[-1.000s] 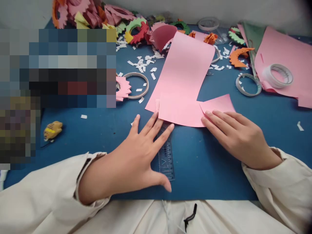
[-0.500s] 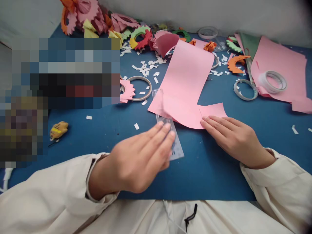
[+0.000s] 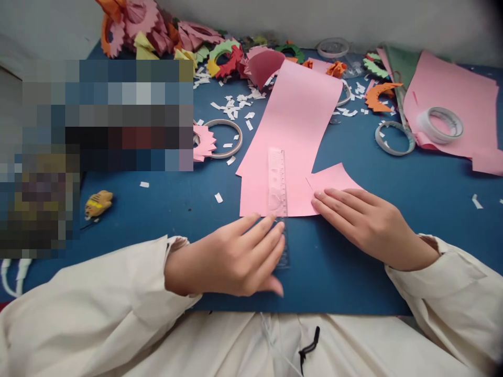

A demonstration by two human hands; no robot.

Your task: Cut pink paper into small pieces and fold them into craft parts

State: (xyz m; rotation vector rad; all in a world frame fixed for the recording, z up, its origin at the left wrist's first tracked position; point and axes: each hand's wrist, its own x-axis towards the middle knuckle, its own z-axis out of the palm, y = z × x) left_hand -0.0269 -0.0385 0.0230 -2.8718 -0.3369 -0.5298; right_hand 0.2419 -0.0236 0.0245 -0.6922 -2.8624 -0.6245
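Note:
My left hand (image 3: 239,254) lies over the lower end of a clear plastic ruler (image 3: 276,180), fingers stretched out and thumb apart. The ruler stands nearly straight away from me, its far part on a pink paper strip (image 3: 253,196) and its near end over the blue table. Flat on the strip's right end, my right hand (image 3: 357,222) presses with extended fingers beside a short dark line. Behind, a long pink sheet (image 3: 301,104) curls up at its far end. Whether strip and sheet are one folded piece, I cannot tell.
Tape rolls (image 3: 440,125) rest on more pink paper (image 3: 451,89) at right, near an orange folded-paper piece (image 3: 377,98). Colourful folded-paper rings (image 3: 226,57) and white scraps (image 3: 231,107) lie at the back. A small yellow figure (image 3: 99,204) sits left; beyond it is blurred.
The ruler has swung from a slant to nearly straight and lies on the paper. The near paper has flattened, showing a corner at left. My right hand stays on the strip.

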